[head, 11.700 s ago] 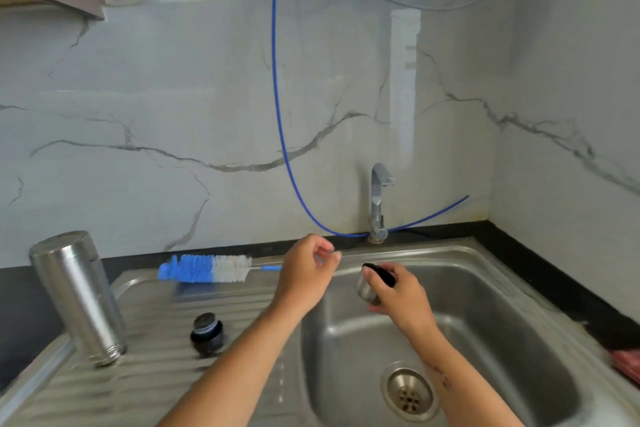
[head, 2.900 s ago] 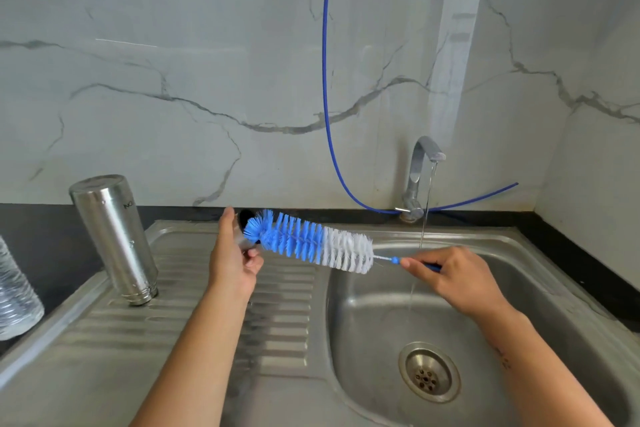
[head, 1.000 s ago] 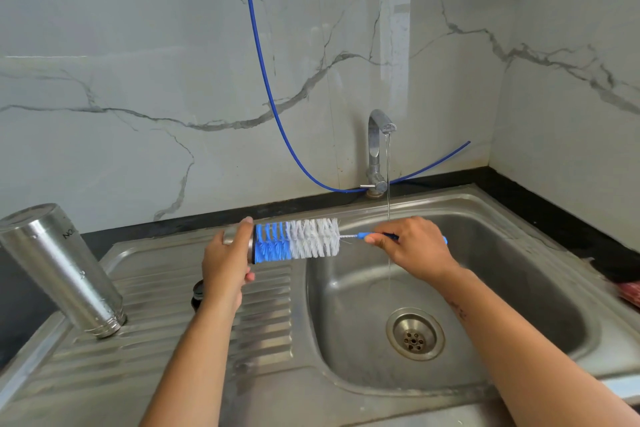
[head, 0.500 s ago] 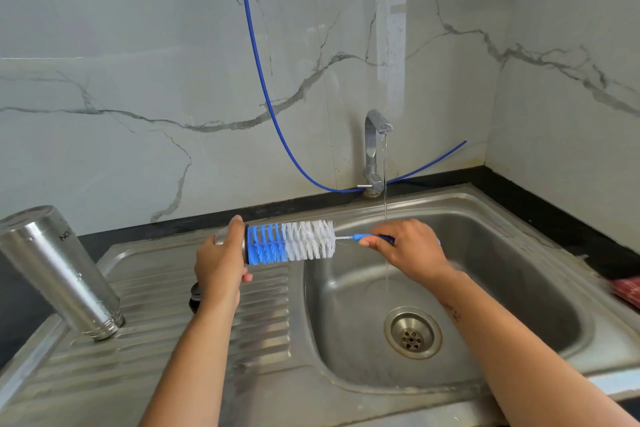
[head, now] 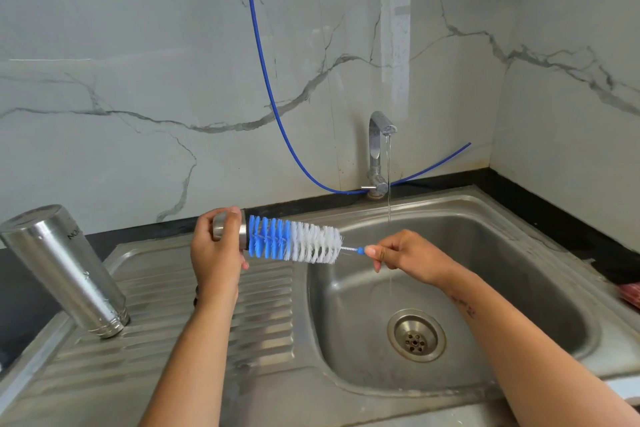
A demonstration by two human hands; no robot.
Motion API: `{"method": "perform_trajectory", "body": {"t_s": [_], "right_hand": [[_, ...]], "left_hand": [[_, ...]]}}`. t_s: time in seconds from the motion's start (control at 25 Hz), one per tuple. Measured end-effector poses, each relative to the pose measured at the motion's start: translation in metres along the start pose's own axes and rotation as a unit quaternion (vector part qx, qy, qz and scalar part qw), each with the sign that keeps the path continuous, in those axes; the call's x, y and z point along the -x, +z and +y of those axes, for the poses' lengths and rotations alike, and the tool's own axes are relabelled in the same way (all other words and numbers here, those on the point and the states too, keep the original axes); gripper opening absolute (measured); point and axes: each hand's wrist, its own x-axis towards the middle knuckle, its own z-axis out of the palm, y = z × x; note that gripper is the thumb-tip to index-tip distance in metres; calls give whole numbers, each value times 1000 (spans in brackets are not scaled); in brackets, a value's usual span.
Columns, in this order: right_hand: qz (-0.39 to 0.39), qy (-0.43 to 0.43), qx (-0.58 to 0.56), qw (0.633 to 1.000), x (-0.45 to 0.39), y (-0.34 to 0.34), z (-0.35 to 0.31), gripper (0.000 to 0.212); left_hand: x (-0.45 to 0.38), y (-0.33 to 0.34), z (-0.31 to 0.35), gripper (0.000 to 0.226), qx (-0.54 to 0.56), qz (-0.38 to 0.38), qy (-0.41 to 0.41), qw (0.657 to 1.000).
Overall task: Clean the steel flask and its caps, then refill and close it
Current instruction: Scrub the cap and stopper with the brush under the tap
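Left hand [head: 215,255] grips steel cap [head: 230,228], mouth facing right; brush [head: 294,242] lies level, tip inside, handle pinched by right hand [head: 403,253].

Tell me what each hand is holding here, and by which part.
The left hand grips the steel cap around its side wall. The right hand pinches the bottle brush by its thin blue handle, bristle tip at the cap's mouth.

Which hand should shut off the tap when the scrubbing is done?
The right hand, probably. It sits almost under the running tap and only pinches the thin brush handle. The left hand is farther away, gripping the steel cap.
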Motion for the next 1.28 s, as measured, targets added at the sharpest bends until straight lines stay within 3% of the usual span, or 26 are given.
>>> {"method": "perform_trajectory", "body": {"t_s": [0.24, 0.56, 0.72, 0.88, 1.04, 1.2, 1.28], "right_hand": [[59, -15, 33, 998, 1, -4, -2, 45], [135, -38, 148, 979, 5, -21, -2, 45], [141, -9, 135, 981, 4, -17, 0, 37], [139, 13, 69, 988, 1, -5, -1, 35], [101, -9, 9, 995, -2, 14, -19, 27], [92, -24, 23, 995, -5, 41, -45, 29], [110, -34, 26, 993, -6, 54, -57, 28]], "left_hand": [[4, 3, 3, 11, 18, 37, 35, 999], [-2, -14, 11, 21, -98, 164, 61, 980], [-12, -13, 7, 26, 79, 63, -53, 994], [-9, 5, -2, 27, 188, -56, -138, 971], [-4, 12, -9, 25, 141, -70, -199, 967], [3, 22, -8, 7, 249, -96, -268, 926], [13, 31, -11, 9, 279, -111, -282, 911]]}}
